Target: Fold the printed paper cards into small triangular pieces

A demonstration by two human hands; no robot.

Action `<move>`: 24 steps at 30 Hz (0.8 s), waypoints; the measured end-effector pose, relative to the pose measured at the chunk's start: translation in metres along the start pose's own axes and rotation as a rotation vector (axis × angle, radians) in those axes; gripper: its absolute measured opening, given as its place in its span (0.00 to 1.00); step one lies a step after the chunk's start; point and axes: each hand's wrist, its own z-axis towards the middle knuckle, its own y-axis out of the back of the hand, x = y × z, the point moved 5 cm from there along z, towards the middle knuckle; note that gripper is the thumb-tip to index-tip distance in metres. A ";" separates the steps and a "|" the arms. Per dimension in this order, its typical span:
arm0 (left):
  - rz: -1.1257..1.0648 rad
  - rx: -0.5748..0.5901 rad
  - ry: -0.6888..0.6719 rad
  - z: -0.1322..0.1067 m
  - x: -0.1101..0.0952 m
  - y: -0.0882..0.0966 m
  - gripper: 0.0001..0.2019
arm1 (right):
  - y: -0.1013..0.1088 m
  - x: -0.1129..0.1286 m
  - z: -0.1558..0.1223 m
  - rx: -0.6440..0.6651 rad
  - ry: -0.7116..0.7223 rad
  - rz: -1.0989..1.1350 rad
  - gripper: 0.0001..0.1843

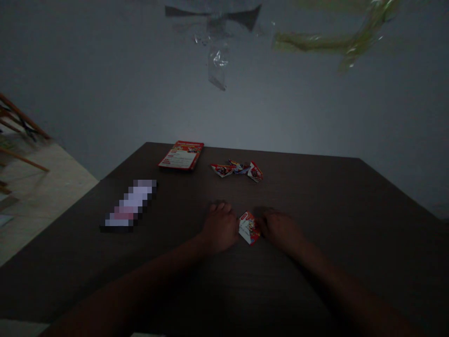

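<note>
A small piece of folded paper (249, 228), printed red, orange and white with creased triangular flaps, lies on the dark table between my two hands. My left hand (220, 228) rests palm down at its left edge, fingers curled, with the thumb side against the paper; the thumb itself is hidden. On the other side, the fingers of my right hand (281, 230) are closed at the paper's right edge. Farther back sit several folded paper pieces (238, 168) in similar red print, some with blue, close together.
A stack of red and white printed leaflets (181, 156) lies at the table's back left. Nearer, on the left, is a phone (131, 203) with a blurred lit screen. The table (315, 187) meets a pale wall (280, 103) bearing strips of tape. Wooden furniture (24, 117) stands at far left.
</note>
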 end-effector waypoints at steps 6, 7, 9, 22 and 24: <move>0.027 -0.023 -0.017 0.000 -0.002 0.001 0.13 | 0.003 0.000 -0.003 -0.033 -0.004 -0.005 0.19; 0.031 -0.021 -0.020 0.000 -0.002 0.002 0.13 | 0.003 0.000 -0.004 -0.038 -0.004 0.003 0.20; 0.033 -0.020 -0.026 0.000 -0.003 0.002 0.13 | 0.004 0.001 -0.006 -0.052 0.000 0.033 0.21; 0.042 0.016 -0.034 0.001 -0.005 0.006 0.12 | 0.005 0.004 -0.008 -0.134 -0.025 0.028 0.25; 0.035 0.016 -0.021 0.000 -0.005 0.006 0.13 | 0.004 0.005 -0.008 -0.136 -0.029 0.018 0.24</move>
